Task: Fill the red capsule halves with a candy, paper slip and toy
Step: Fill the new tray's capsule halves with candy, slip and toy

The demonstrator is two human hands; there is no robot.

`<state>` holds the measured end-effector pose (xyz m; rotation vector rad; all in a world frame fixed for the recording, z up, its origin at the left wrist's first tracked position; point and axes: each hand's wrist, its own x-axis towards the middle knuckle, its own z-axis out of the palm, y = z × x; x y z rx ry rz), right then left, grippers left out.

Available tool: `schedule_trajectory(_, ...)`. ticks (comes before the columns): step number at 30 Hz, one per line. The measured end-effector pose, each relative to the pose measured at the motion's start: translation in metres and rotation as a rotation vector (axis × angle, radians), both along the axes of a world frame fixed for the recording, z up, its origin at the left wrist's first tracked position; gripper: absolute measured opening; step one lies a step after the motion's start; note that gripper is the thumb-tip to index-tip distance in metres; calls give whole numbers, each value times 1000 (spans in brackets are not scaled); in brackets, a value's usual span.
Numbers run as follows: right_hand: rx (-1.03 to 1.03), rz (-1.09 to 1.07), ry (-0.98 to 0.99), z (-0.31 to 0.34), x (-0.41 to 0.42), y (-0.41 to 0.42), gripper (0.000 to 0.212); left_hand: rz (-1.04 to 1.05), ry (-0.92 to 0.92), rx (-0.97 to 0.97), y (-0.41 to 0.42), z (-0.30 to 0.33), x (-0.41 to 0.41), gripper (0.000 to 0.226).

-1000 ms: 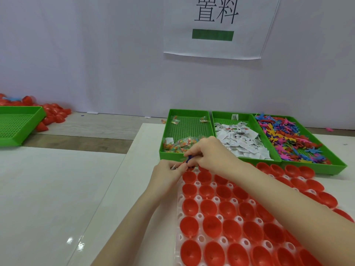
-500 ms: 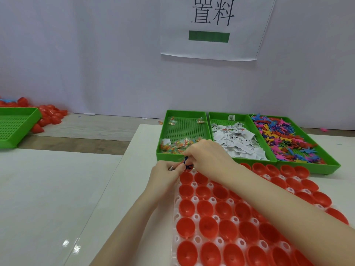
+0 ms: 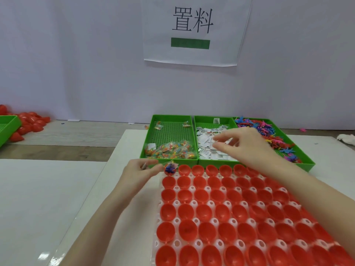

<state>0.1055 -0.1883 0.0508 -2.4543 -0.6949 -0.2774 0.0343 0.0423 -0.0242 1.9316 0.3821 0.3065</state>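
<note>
Toy (image 3: 170,167) now sits in the corner capsule (image 3: 169,169); right hand (image 3: 242,145) has moved over the slips (image 3: 208,144), fingers loose, empty; left hand (image 3: 138,170) still pinches something small, unidentifiable.

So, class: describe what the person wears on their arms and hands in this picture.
Nothing is worn. The left hand and right hand are bare, with no gloves, rings or watch visible. Both forearms are uncovered as far as the frame shows; no sleeves appear.
</note>
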Motion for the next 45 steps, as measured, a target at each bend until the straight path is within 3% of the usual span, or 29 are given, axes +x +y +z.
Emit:
schedule_trajectory(2, 67, -105, -43, -1, 10, -29, 8, 65, -102, 25, 6, 8, 3, 6)
schedule_trajectory(4, 96, -238, -51, -5, 22, -58, 9, 112, -123, 150, 7, 18, 14, 10)
schedule_trajectory(7, -54, -412, 31, -19, 42, -95, 13, 28, 110, 534, 2, 31, 44, 29)
schedule_trajectory(10, -209, -484, 160, -34, 56, -120, 34, -91, 269, 842, -6, 36, 71, 39)
schedule_trajectory(14, -341, -492, 299, -46, 65, -128, 53, -139, 92, 851, -28, 39, 93, 31)
schedule_trajectory(17, -254, -495, 314, -48, 71, -124, 37, -389, 164, 821, -56, 43, 111, 35)
schedule_trajectory(20, -135, -519, 284, -50, 73, -121, 15, -493, 274, 1035, -80, 46, 128, 48)
schedule_trajectory(23, -78, -566, 240, -56, 74, -121, 12, -538, 349, 1212, -97, 41, 135, 48)
schedule_trajectory(28, -14, -611, 146, -61, 74, -124, 11, -427, 206, 1321, -108, 33, 137, 16)
schedule_trajectory(31, 54, -639, 41, -61, 69, -127, 20, -378, 132, 1323, -107, 33, 135, 13)
schedule_trajectory(37, -42, -687, -53, -62, 74, -126, 30, -329, 5, 1260, -98, 33, 130, 15)
schedule_trajectory(41, -51, -684, -66, -63, 79, -125, 32, -289, -52, 957, -94, 34, 128, 15)
schedule_trajectory(45, 75, -600, -13, -61, 82, -119, 29, -193, -60, 689, -92, 34, 126, 18)
